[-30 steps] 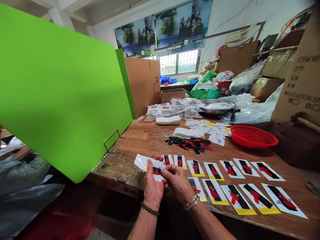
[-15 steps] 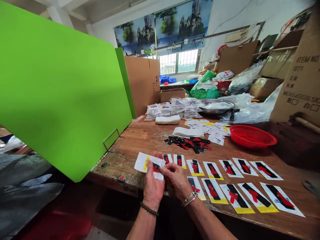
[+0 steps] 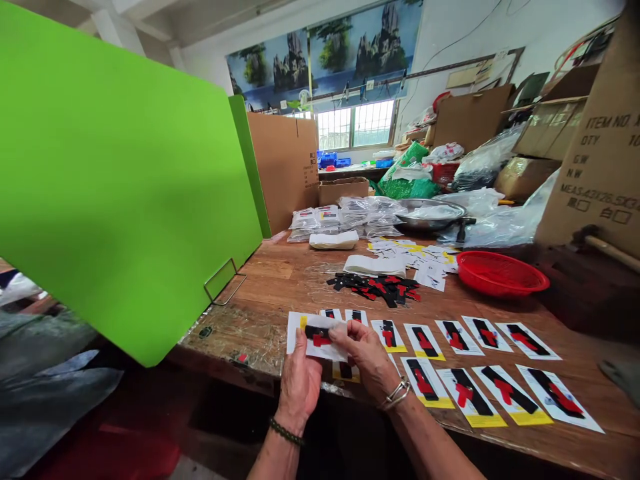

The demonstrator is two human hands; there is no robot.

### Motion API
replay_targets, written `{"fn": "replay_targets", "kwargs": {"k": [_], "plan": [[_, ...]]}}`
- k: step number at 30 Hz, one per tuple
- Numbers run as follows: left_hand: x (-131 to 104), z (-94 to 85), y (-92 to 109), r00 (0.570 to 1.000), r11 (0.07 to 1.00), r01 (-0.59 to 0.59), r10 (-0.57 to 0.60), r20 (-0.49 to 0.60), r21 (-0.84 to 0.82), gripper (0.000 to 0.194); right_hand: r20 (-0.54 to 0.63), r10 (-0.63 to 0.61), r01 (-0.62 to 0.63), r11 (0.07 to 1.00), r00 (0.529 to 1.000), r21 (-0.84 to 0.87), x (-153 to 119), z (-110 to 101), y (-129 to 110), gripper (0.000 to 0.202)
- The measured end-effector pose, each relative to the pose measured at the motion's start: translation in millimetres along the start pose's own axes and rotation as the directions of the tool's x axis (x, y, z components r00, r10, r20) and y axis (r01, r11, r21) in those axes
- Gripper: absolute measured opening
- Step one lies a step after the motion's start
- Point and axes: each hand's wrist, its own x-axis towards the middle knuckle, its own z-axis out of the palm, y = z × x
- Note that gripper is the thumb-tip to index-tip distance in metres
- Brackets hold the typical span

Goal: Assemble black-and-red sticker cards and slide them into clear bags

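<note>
Both hands pinch one card at the table's near edge.
Left hand (image 3: pixel 301 377) and right hand (image 3: pixel 367 355) grasp the white card (image 3: pixel 314 335) just above the wooden table (image 3: pixel 280 280); bare wood lies open toward the green divider (image 3: pixel 125 193).

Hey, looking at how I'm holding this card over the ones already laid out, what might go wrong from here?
1. The card is pinched by both the left hand and right hand at the table's near edge; a slip could drop it to the floor.
2. The right wrist hovers over the laid-out cards; a sweep could knock the rows askew.
3. The black-and-red piece may sit crooked on the card if pressed unevenly.
</note>
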Motion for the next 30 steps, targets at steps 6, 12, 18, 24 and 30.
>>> {"fn": "replay_targets", "kwargs": {"k": [6, 12, 18, 24, 30], "plan": [[-4.7, 1.6, 8.3, 0.997, 0.995, -0.012, 0.005, 0.074, 0.101, 0.034, 0.128, 0.097, -0.108, 0.991, 0.987, 0.079, 3.9, -9.7, -14.1, 0.044], [-2.0, -2.0, 15.6, 0.993, 0.976, -0.043, 0.018, 0.117, 0.215, 0.032, 0.105, 0.113, -0.113, 0.994, 0.988, -0.008, 8.8, -17.0, -17.4, 0.046], [0.2, -3.2, 23.0, 0.995, 0.97, 0.007, -0.03, 0.09, 0.243, 0.033, 0.324, 0.13, -0.131, 0.991, 0.937, -0.02, 10.7, -26.9, -36.6, 0.043], [3.5, -0.2, 22.9, 1.0, 0.959, -0.002, -0.004, 0.023, 0.283, 0.034, 0.362, 0.214, -0.189, 0.976, 0.907, -0.103, 17.3, -36.5, -45.9, 0.047], [4.1, -1.5, 24.5, 0.991, 0.877, -0.121, 0.084, 0.101, 0.466, 0.029, 0.197, 0.021, 0.046, 0.944, 0.98, -0.328, 13.1, -32.2, -41.5, 0.031]]}}
